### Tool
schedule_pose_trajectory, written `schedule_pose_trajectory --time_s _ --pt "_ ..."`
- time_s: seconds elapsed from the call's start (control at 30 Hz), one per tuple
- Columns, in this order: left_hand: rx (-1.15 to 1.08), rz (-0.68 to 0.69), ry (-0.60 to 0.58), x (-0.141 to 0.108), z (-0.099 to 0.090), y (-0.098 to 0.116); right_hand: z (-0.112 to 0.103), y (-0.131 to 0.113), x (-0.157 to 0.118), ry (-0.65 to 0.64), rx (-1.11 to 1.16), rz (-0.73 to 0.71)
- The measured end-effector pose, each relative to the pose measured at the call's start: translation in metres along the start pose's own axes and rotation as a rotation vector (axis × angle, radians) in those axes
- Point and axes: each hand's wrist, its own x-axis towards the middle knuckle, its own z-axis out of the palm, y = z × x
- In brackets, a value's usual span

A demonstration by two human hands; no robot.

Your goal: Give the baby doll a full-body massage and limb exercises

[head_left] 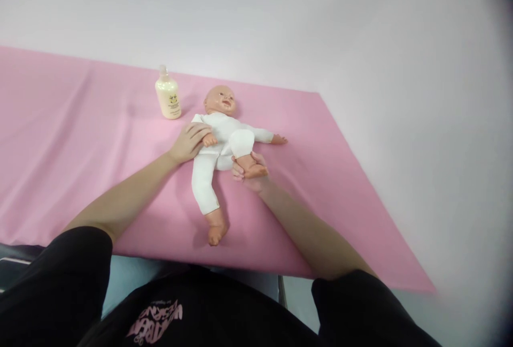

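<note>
A baby doll [220,125] in a white cloth body lies on its back on the pink-covered table, its head pointing away from me. My left hand [190,141] rests on the doll's arm at its side, fingers stretched out over the sleeve; the doll's small hand shows just past them. With my right hand [240,169] I hold the doll's lower leg [249,164] from beneath, fingers curled round it, and that knee is bent and raised. The other leg [205,184] lies straight toward me. Its other arm [262,135] is stretched out to the right.
A pump bottle of pale yellow liquid [168,95] stands upright on the pink cover [96,138], left of the doll's head. The table's right edge slants toward me, with a white wall [256,21] behind. A dark object [14,267] shows at the lower left.
</note>
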Motion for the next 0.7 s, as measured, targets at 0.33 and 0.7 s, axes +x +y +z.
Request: schedule_pose_trajectory --time_s 0.33,0.7 --pt "0.053 0.156 -0.042 -0.001 0.007 -0.003 0.015 -0.006 0.007 0.388 0.000 0.139" --pt "0.002 0.056 -0.068 0.001 0.005 0.000 0.026 -0.006 0.011 0.506 -0.086 0.124"
